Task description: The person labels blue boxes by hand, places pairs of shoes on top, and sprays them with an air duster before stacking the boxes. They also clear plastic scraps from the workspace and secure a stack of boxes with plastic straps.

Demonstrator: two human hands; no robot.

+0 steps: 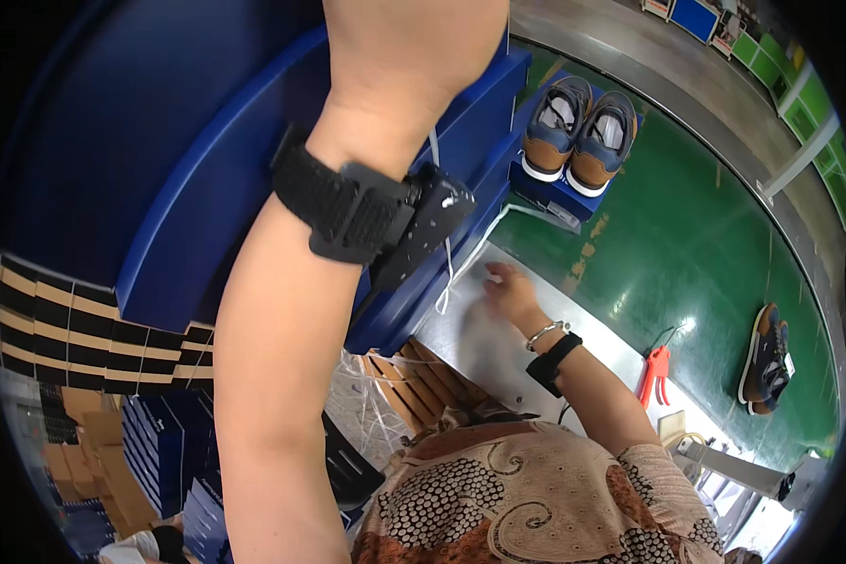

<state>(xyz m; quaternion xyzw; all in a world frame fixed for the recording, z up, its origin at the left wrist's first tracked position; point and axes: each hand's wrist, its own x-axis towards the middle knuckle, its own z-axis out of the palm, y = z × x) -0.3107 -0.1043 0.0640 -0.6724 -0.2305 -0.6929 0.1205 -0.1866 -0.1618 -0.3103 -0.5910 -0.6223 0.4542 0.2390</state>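
Left hand: cut off by the top edge, fingers unseen, grip can't be told; forearm raised against the blue boxes (pixel 207 188).
Right hand (pixel 509 293): blurred, fingers spread flat on the grey table (pixel 479 348), holding nothing.
Shoes (pixel 581 132): on a box beyond.

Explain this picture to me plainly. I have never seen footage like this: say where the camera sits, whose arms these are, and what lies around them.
The camera is worn on a person's head and looks down through a fisheye lens, so straight edges bend near the rim. The big forearm with a black wrist strap is the person's left arm, raised; its hand runs out of the picture at the top, against a stack of blue boxes. Whether it grips them cannot be seen. The right hand, with a bangle and a black band at the wrist, rests on a grey table. A pair of brown and navy shoes sits on a blue box ahead. On the green floor lie another pair of shoes, and an orange tool hangs at the table's edge.
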